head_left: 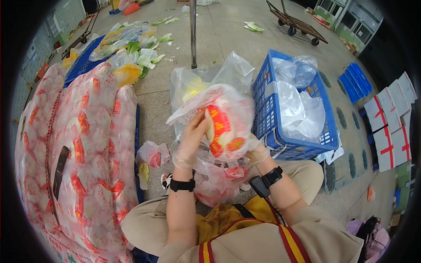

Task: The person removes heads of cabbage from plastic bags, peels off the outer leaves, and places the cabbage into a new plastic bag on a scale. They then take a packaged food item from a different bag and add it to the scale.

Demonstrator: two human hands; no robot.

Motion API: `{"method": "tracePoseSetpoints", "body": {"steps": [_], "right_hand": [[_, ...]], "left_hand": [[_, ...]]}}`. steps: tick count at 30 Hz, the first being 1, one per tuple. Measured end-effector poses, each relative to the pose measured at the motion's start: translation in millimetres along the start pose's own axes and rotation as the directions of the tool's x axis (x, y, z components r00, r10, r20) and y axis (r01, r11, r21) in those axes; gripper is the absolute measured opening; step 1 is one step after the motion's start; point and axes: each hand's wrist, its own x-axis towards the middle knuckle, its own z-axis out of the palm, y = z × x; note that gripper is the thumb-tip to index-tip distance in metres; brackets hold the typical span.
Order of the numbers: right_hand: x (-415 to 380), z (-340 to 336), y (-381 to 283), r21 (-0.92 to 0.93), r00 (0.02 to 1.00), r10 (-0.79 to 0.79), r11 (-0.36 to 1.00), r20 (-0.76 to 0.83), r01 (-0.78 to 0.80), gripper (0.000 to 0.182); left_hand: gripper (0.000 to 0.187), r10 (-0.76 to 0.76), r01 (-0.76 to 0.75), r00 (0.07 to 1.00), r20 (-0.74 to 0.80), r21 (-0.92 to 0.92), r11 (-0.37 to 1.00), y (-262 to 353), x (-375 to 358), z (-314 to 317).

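a wheeled cart (300, 25) stands at upper right, and red-taped white boxes (390, 120) sit near blue crates (355, 82).

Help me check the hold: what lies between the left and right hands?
A rounded white plastic-wrapped bundle with red-and-yellow markings lies between the left hand and right hand, in the head view.

You have a grey floor (153, 105) around you, bearing the blue crate (263, 107) on your right, a red-printed bag (153, 154) and yellowish leaf (143, 175) on your left, loose green leaves (253, 26) and a wheeled cart (300, 25) ahead.
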Motion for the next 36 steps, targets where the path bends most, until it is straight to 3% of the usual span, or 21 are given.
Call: {"method": "tracePoseSetpoints", "body": {"steps": [3, 4, 6, 7, 8, 9, 14, 16, 17, 19, 22, 24, 25, 26, 27, 28, 30, 32, 34, 35, 36], "right_hand": [[-18, -32, 5, 0.354, 0.99, 0.038, 0.935, -0.137, 0.013, 0.073], [-22, -37, 3, 0.355, 0.99, 0.037, 0.935, -0.14, 0.015, 0.073], [-26, -36, -4, 0.381, 0.977, 0.148, 0.921, -0.152, -0.08, 0.072], [-26, -37, -1, 0.383, 0.977, 0.149, 0.92, -0.152, -0.081, 0.072], [-27, -41, 7, 0.235, 0.997, 0.041, 0.972, -0.059, -0.026, 0.054], [-26, -47, 17, 0.089, 0.997, -0.057, 0.995, 0.054, 0.052, 0.043], [-31, -59, 37, 0.446, 0.986, 0.148, 0.89, -0.08, -0.097, 0.041], [-25, -63, 41, 0.399, 0.96, 0.104, 0.917, -0.258, 0.008, 0.045], [-20, -65, 42, 0.366, 0.936, 0.078, 0.929, -0.343, 0.057, 0.047], [-12, -71, 39, 0.288, 0.863, 0.016, 0.946, -0.505, 0.151, 0.051], [0, -80, 12, 0.32, 0.932, -0.164, 0.908, -0.322, 0.27, 0.057], [2, -77, -9, 0.341, 0.939, -0.256, 0.882, -0.231, 0.325, 0.061], [0, -67, -24, 0.372, 0.922, -0.321, 0.846, -0.215, 0.382, 0.063], [-2, -63, -33, 0.403, 0.9, -0.385, 0.805, -0.203, 0.435, 0.066], [-5, -69, -36, 0.399, 0.897, -0.389, 0.803, -0.21, 0.442, 0.066], [-10, -79, -39, 0.339, 0.902, -0.384, 0.836, -0.198, 0.431, 0.073], [-22, -89, -42, 0.277, 0.905, -0.378, 0.864, -0.193, 0.42, 0.08], [-27, -92, -46, 0.116, 0.927, -0.341, 0.926, -0.155, 0.36, 0.09], [-30, -74, -60, -0.022, 0.943, -0.316, 0.949, -0.106, 0.315, 0.091], [-30, -61, -71, -0.168, 0.958, -0.28, 0.949, -0.057, 0.267, 0.092], [-30, -47, -81, -0.159, 0.96, -0.275, 0.951, -0.051, 0.264, 0.092]], "left_hand": [[0.043, 0.296, -0.21, 0.841, -0.452, 0.23, 0.95, 17, 4, -10], [0.043, 0.294, -0.209, 0.843, -0.45, 0.23, 0.951, 23, 6, -6], [0.035, 0.865, -0.357, 0.373, -0.337, 0.808, 0.468, 34, 10, 6], [0.035, 0.865, -0.356, 0.374, -0.335, 0.809, 0.467, 32, 9, 9], [0.038, 0.532, -0.33, 0.796, -0.29, 0.529, 0.782, 31, 6, 13], [0.04, 0.102, -0.09, 0.994, -0.036, 0.239, 0.967, 31, 4, 17], [0.025, 0.166, -0.183, 0.977, -0.136, -0.125, 0.975, 32, -7, 13], [0.015, 0.377, -0.119, 0.89, 0.256, -0.667, 0.735, 29, -7, -3], [0.015, 0.377, -0.117, 0.889, 0.261, -0.666, 0.737, 26, -12, -7], [0.013, -0.097, 0.118, 0.973, 0.211, -0.086, 0.989, 16, -24, -11], [0.02, -0.409, 0.206, 0.851, 0.33, 0.507, 0.837, -52, -17, -25], [0.026, -0.023, -0.638, 0.729, 0.685, 0.69, 0.342, -163, -17, -58], [0.026, -0.023, -0.642, 0.724, 0.69, 0.685, 0.343, -160, -14, -50], [0.027, -0.434, -0.443, 0.743, 0.51, 0.86, 0.254, -152, -12, -33], [0.028, -0.753, -0.267, 0.62, 0.219, 0.962, 0.06, -137, -9, -17], [0.032, -0.693, -0.373, 0.66, 0.29, 0.927, 0.033, -104, -8, 0], [0.035, -0.541, -0.145, 0.762, 0.356, 0.908, 0.393, -82, 3, -9], [0.043, -0.223, 0.016, 0.928, 0.299, 0.565, 0.825, -52, 14, -5], [0.055, -0.49, 0.456, 0.87, 0.059, 0.287, 0.843, -12, 24, 5], [0.055, -0.491, 0.458, 0.87, 0.05, 0.289, 0.841, -10, 26, 6], [0.062, -0.503, 0.49, 0.769, 0.395, 0.141, 0.86, -10, 24, 8]]}}
